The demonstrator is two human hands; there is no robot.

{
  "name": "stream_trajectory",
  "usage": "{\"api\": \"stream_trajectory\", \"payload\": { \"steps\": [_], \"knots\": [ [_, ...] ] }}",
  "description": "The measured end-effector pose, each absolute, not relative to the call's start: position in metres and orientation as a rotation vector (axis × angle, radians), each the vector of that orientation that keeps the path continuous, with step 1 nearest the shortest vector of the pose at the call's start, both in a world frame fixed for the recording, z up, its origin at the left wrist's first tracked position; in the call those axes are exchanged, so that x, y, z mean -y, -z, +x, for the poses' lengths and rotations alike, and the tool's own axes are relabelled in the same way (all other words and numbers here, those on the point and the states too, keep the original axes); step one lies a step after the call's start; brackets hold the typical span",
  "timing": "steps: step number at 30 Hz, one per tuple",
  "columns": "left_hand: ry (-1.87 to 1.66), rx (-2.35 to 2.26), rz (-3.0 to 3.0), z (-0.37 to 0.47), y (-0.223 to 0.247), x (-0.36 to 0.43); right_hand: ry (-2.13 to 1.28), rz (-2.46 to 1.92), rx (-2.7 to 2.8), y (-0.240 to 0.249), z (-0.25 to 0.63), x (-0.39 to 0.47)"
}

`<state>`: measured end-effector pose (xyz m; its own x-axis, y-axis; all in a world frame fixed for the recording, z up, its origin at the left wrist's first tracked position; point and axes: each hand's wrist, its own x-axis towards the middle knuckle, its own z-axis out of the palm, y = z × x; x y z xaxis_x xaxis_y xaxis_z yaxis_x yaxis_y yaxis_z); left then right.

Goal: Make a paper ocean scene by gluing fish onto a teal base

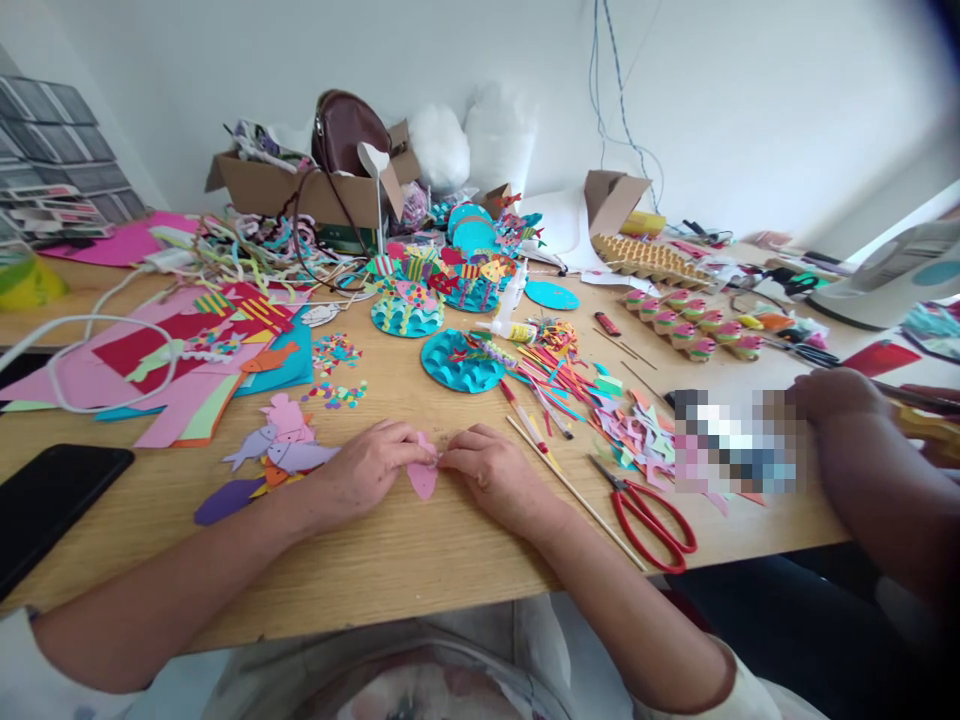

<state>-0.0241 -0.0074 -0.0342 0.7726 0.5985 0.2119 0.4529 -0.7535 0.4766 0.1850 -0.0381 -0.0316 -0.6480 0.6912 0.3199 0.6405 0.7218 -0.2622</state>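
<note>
A small pink paper fish (423,484) lies on the wooden table in front of me. My left hand (373,462) pinches it from the left with the fingertips. On its other side, my right hand (491,470) has its fingers pressed together at the fish's edge; what sits between those fingertips is too small to make out. Beside my left forearm is a pile of cut-out paper fish (304,455) in pink, lilac and orange, with a purple one (229,500) near it. Red-handled scissors (654,520) and a thin wooden stick (574,492) lie right of my right hand.
Paper sheets (67,365) and a black phone (56,510) occupy the left. Behind my hands stand blue decorated bases (463,362), a glue bottle (511,310) and paper scraps (634,425). Another person's arm (862,440) reaches in at right, near a blurred patch.
</note>
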Motion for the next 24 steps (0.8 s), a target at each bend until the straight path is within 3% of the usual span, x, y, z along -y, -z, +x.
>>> {"api": "stream_trajectory", "payload": {
  "steps": [24],
  "knots": [
    [-0.462, -0.831, 2.654, -0.0207, 0.0301, 0.0152, -0.219, -1.035, 2.511, 0.0319, 0.1837, 0.0368]
  ]
}}
